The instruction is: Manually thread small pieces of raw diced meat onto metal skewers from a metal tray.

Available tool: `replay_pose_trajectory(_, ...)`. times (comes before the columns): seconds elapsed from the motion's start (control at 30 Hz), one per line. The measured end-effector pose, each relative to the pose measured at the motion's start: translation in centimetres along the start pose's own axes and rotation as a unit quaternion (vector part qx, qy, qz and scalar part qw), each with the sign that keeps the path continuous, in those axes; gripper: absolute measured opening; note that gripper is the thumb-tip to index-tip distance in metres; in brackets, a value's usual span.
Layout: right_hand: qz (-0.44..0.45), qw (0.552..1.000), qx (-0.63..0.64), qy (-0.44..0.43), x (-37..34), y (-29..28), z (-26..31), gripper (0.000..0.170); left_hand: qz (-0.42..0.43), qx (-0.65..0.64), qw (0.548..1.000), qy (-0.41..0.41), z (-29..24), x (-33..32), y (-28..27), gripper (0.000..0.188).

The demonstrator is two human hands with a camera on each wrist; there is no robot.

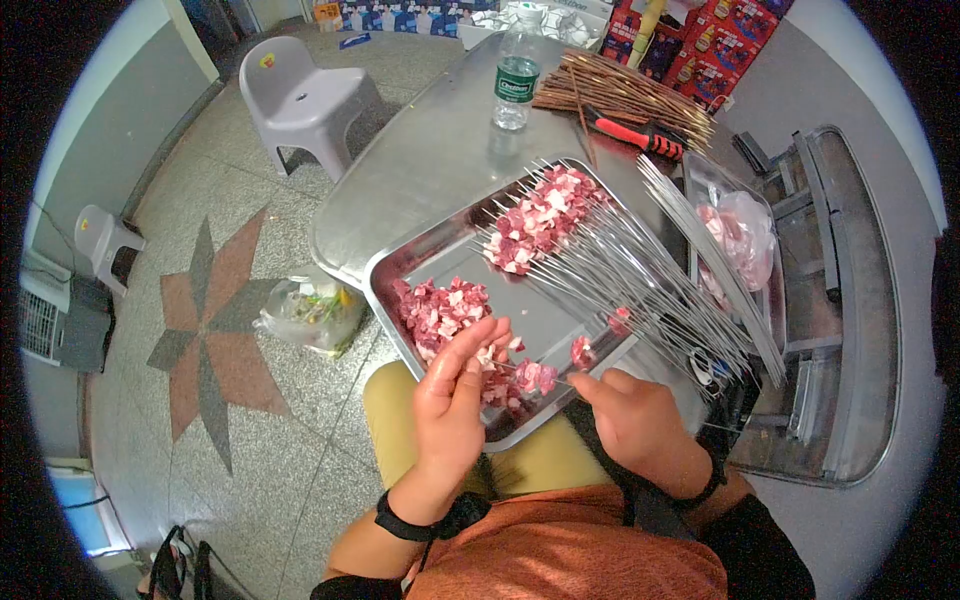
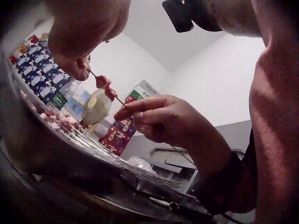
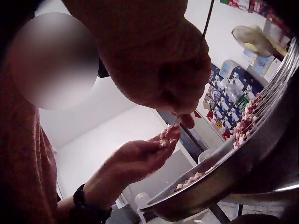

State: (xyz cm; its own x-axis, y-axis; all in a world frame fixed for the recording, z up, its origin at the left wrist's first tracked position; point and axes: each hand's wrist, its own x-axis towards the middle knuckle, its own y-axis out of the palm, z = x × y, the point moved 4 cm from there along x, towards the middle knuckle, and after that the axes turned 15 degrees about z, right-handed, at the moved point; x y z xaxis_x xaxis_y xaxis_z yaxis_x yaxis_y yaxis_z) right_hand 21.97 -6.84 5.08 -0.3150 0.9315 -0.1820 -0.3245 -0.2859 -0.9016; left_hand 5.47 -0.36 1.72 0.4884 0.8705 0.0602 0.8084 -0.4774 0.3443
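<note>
One metal table (image 1: 420, 140) carries most of the things, its far edge running toward the boxes (image 1: 410, 15) by the wall. The big tray (image 1: 373, 290) sits at the table's near edge, its near corner jutting out over the person's knees. Brown sticks (image 1: 625, 98) lie in a stack near the table's far right corner. Steel skewers (image 1: 650, 290) cross the tray's right edge; those near its far corner bear packed meat (image 1: 545, 215), their bare ends pointing right and toward the person.

Both hands meet over the tray's near corner. The left hand (image 1: 450, 400), palm turned inward, has its thumb and fingertips drawn together on a piece of meat at the tip of one skewer; the gap between them is narrow. The right hand (image 1: 635, 420) pinches that same skewer between thumb and forefinger, its other fingers curled in, and the skewer's shaft runs on behind the hand.

The loose heap (image 1: 445, 310) of raw meat lies along the tray's left side, from the left corner toward the near one, partly behind the left hand. A bottle (image 1: 516, 80) stands near the table's far edge. Smallest are the threaded pieces (image 1: 537, 376), pink and red, on the held skewer between the two hands.
</note>
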Motion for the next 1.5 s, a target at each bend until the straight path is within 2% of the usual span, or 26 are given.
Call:
replay_pose_trajectory(0.07, -0.028, 0.999, 0.024, 0.026, -0.1, -0.6, 0.7, 0.031, 0.003, 0.123, 0.991, 0.058, -0.6, -0.1, 0.3, 0.034)
replay_pose_trajectory(0.2, -0.055, 0.998, 0.031, 0.025, -0.2, -0.1, 1.0, 0.032, -0.001, 0.146, 0.986, 0.078, -0.1, -0.2, 0.2, 0.036)
replay_pose_trajectory(0.27, -0.065, 0.994, 0.085, 0.006, 0.0, 0.2, 0.8, 0.030, 0.014, 0.004, 0.996, 0.085, 0.1, -0.1, 0.2, 0.039)
replay_pose_trajectory(0.3, -0.066, 0.994, 0.084, 0.005, 0.1, 0.4, 0.6, 0.030, 0.015, 0.005, 0.996, 0.087, -0.3, 0.1, 0.3, 0.039)
replay_pose_trajectory(0.37, -0.064, 0.987, 0.150, -0.016, 0.3, 0.7, 0.1, 0.026, -0.030, -0.209, 0.974, 0.079, -0.9, 0.3, -0.1, 0.043)
replay_pose_trajectory(0.4, -0.066, 0.987, 0.148, -0.019, 0.5, 0.9, 0.0, 0.026, -0.029, -0.208, 0.974, 0.082, -0.8, 0.4, -0.3, 0.043)
replay_pose_trajectory(0.47, -0.093, 0.967, 0.230, -0.048, 0.6, 1.2, 0.0, 0.024, -0.017, -0.312, 0.950, 0.020, 0.5, 0.4, -0.7, 0.047)
replay_pose_trajectory(0.5, -0.093, 0.967, 0.230, -0.050, 0.7, 1.5, 0.0, 0.024, -0.015, -0.321, 0.947, 0.025, 0.7, 0.5, -0.6, 0.045)
replay_pose_trajectory(0.57, -0.074, 0.971, 0.228, -0.022, 0.6, 2.1, -0.3, 0.026, -0.020, -0.316, 0.948, 0.025, 1.1, 0.6, -1.0, 0.044)
replay_pose_trajectory(0.7, -0.074, 0.976, 0.201, -0.022, 0.4, 2.1, -0.2, 0.027, -0.025, -0.296, 0.954, 0.043, 1.1, 0.8, -1.0, 0.039)
replay_pose_trajectory(0.8, -0.038, 0.987, 0.157, 0.004, 0.4, 2.0, 0.2, 0.028, -0.045, -0.290, 0.955, 0.051, 0.5, 0.8, -0.7, 0.038)
replay_pose_trajectory(1.0, -0.048, 0.992, 0.116, 0.012, 0.3, 1.9, 0.8, 0.030, -0.059, -0.228, 0.970, 0.065, 0.4, 0.5, -0.5, 0.038)
replay_pose_trajectory(1.1, -0.087, 0.988, 0.132, 0.004, 0.4, 1.8, 1.2, 0.032, -0.069, -0.222, 0.971, 0.048, 0.2, 0.8, -0.1, 0.036)
replay_pose_trajectory(1.23, -0.082, 0.988, 0.127, 0.003, 0.4, 2.1, 1.3, 0.031, -0.027, -0.291, 0.956, 0.027, 0.9, 0.9, -0.1, 0.034)
replay_pose_trajectory(1.3, -0.067, 0.989, 0.129, 0.005, 0.4, 2.3, 1.3, 0.030, -0.003, -0.319, 0.947, 0.046, 1.4, 0.9, 0.2, 0.034)
replay_pose_trajectory(1.5, -0.069, 0.989, 0.128, -0.003, 0.2, 2.2, 1.3, 0.031, -0.012, -0.306, 0.952, 0.027, 1.7, 0.8, 0.3, 0.032)
